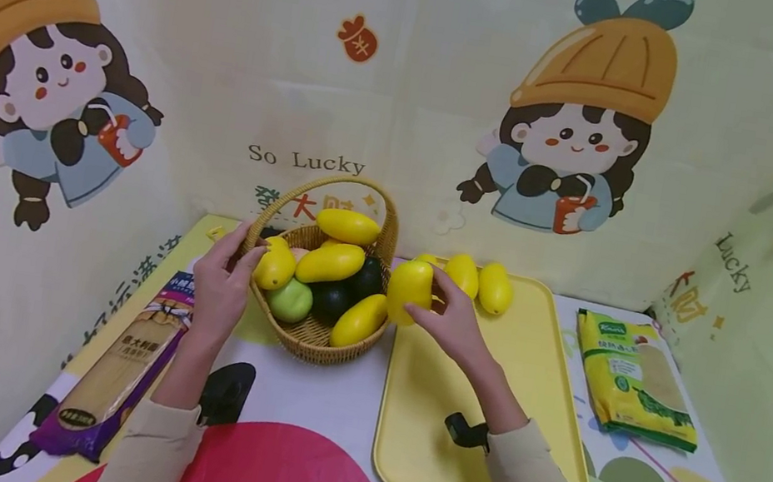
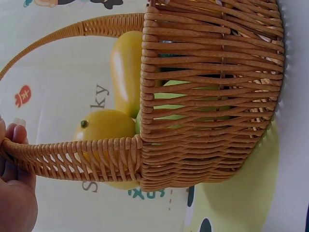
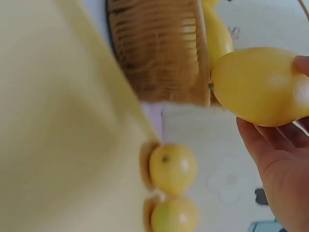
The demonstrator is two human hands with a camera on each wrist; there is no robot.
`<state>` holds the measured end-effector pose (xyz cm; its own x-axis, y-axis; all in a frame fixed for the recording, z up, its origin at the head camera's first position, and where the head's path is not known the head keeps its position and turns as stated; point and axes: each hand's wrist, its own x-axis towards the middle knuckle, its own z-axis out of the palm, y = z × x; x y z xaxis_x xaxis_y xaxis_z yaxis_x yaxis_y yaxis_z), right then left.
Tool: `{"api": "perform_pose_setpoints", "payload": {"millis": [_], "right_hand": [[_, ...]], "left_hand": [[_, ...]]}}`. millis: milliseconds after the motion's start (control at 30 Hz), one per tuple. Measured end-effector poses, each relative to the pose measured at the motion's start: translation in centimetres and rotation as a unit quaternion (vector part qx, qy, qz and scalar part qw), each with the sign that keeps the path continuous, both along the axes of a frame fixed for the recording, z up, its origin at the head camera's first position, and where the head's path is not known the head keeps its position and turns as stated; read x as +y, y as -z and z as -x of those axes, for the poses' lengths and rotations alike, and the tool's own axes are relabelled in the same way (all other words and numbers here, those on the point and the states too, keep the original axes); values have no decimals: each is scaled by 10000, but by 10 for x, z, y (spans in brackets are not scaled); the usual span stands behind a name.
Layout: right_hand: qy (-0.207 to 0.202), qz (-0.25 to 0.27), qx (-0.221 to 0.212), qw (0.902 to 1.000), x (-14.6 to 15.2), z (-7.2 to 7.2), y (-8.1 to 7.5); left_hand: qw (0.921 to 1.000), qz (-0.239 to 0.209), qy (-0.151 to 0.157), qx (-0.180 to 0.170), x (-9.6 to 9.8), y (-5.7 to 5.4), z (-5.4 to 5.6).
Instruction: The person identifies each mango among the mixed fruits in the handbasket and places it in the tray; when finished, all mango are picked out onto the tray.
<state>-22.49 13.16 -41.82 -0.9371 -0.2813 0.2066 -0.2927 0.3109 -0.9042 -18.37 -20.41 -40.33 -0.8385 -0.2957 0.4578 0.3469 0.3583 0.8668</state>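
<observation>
My left hand (image 1: 222, 282) grips the left side of the handle of a woven basket (image 1: 317, 353); the left wrist view shows the fingers (image 2: 19, 134) curled around the handle. Several yellow mangoes (image 1: 347, 226) fill the basket, with a green round fruit (image 1: 289, 301) and dark, avocado-like fruits (image 1: 331, 301). My right hand (image 1: 455, 325) holds a yellow mango (image 1: 410, 292) between thumb and fingers, just off the basket's right rim and over the tray's edge. In the right wrist view this mango (image 3: 263, 87) lies sideways across the fingers, its stem end toward the basket.
A yellow tray (image 1: 464, 472) lies right of the basket, with mangoes (image 1: 495, 289) along its back edge, one partly hidden behind the held fruit. A yellow Knorr bag (image 1: 633, 380) lies farther right. At left is a purple noodle pack (image 1: 119, 367). Printed cloth walls stand behind and beside.
</observation>
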Motion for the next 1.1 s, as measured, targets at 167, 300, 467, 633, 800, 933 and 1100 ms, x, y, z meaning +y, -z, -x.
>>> {"api": "perform_pose_setpoints", "payload": {"millis": [167, 300, 467, 633, 800, 933, 1100], "right_hand": [[313, -342, -23, 9989, 25, 3, 6], [593, -777, -113, 9951, 50, 5, 19], [906, -1260, -367, 9872, 80, 4, 38], [1175, -1441, -567, 9809, 101, 0, 44], [1599, -1538, -776, 9720, 117, 0, 43], [2043, -1606, -922, 9612, 131, 2, 41], [2375, -1546, -1082, 9529, 146, 6, 40]], "left_hand": [[10000, -3, -11, -21, 0, 1, 0], [10000, 7, -9, 17, 0, 1, 0], [9999, 22, -44, 140, -2, 2, 0], [9998, 70, -15, 174, -2, 3, 1], [9999, 57, -24, 158, -1, 4, 1], [9998, 87, -37, 181, -2, 5, 1], [9998, 117, -53, 179, -2, 6, 2]]}}
